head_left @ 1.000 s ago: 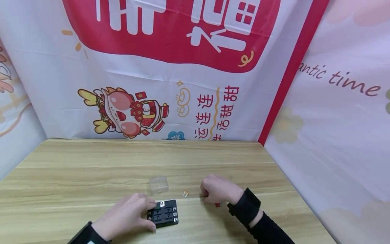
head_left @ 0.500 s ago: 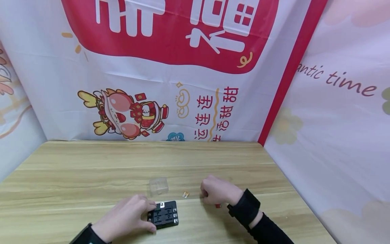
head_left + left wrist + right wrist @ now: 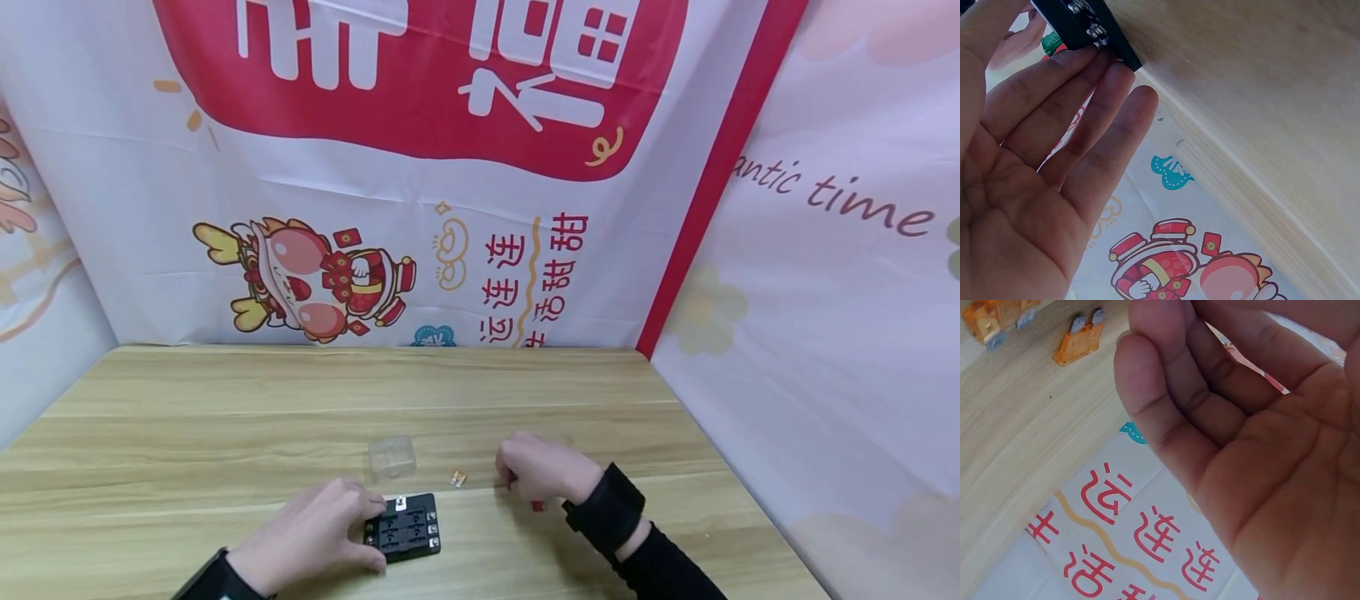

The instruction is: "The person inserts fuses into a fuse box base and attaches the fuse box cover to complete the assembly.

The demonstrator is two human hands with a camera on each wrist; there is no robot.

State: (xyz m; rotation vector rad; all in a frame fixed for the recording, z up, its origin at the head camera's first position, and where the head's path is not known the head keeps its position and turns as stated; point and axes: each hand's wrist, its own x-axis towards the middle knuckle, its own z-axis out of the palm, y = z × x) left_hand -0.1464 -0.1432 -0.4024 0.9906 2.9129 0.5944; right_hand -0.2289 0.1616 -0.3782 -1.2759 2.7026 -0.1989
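My left hand (image 3: 318,529) grips the left side of a black fuse block (image 3: 408,527), thumb at its near edge and fingers at its far edge. In the left wrist view the fuse block (image 3: 1094,28) shows metal screw terminals, and a small green piece (image 3: 1051,43) appears beside it. To the right, my right hand (image 3: 543,468) is lowered to the table with curled fingers; whatever lies between the fingertips is hidden. Near those fingers (image 3: 1141,372) lies an orange blade fuse (image 3: 1080,340), with another orange fuse (image 3: 1000,317) at the corner.
A clear plastic cover (image 3: 392,457) lies behind the fuse block on the wooden table (image 3: 225,400). A small orange fuse (image 3: 458,477) sits between the hands. Something small and red (image 3: 538,506) shows beneath the right wrist. A printed cloth (image 3: 337,167) hangs at the back.
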